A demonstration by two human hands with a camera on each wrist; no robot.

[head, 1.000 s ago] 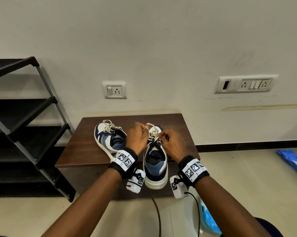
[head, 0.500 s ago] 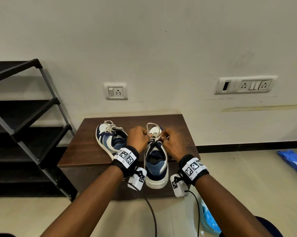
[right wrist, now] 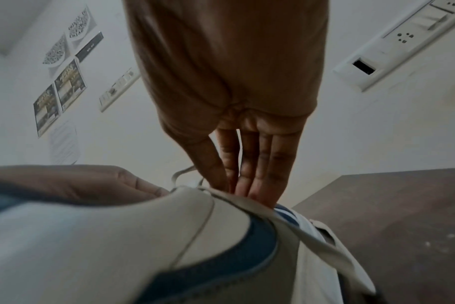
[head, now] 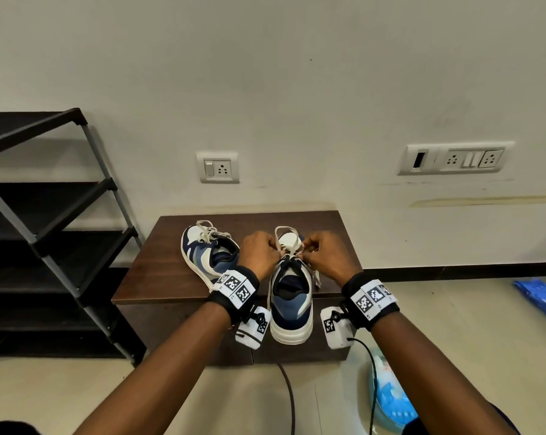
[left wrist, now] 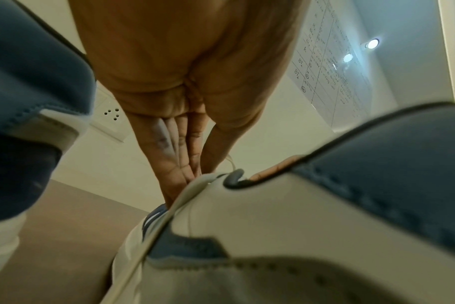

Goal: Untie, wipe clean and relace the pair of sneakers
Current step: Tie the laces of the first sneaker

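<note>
Two blue-and-white sneakers stand on a small brown table [head: 158, 277]. The left sneaker [head: 207, 254] lies angled, its cream laces tied. The right sneaker [head: 292, 296] points away from me, heel over the front edge. My left hand [head: 260, 254] and right hand [head: 323, 255] sit on either side of its tongue, each pinching the cream lace [head: 292, 246], which loops up over the toe. In the left wrist view my left hand's fingers [left wrist: 181, 156] reach down to the sneaker's upper [left wrist: 247, 216]. In the right wrist view a lace strand [right wrist: 286, 218] runs from my right hand's fingers [right wrist: 249, 164] across the sneaker [right wrist: 117, 236].
A black metal shoe rack [head: 45, 233] stands left of the table. The wall behind carries a socket [head: 218, 167] and a switch panel [head: 453, 158]. Blue packets lie on the floor at the right [head: 541, 296] and near my right arm [head: 391, 400].
The two hands have drawn closer together over the right sneaker's laces, and a lace loop now stands up over its toe. The sneakers have stayed put.
</note>
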